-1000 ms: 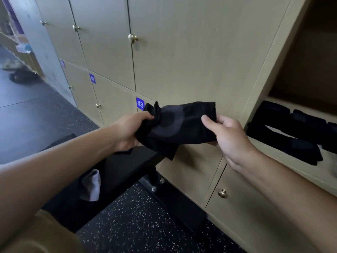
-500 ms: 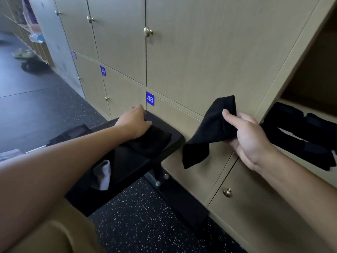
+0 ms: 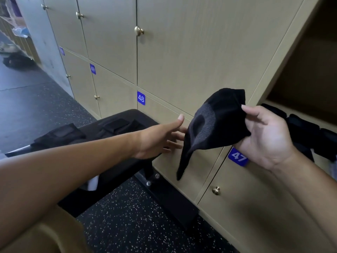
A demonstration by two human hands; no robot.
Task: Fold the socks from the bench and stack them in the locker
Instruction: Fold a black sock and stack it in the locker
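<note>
You have one view only, from a wide-angle camera on your head, tilted forward and down. Your right hand (image 3: 264, 137) grips a sock (image 3: 215, 125) close in, right of centre. Left of that grip your left hand (image 3: 160, 139) reaches in, with the bench (image 3: 116, 167) beyond and below it. Behind the grip stand locker doors (image 3: 191, 52); right of it is the open locker (image 3: 308, 73).

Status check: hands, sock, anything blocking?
Right hand pinching black sock, hanging. Left hand open, empty, reaching toward it. Open locker unobstructed.
</note>
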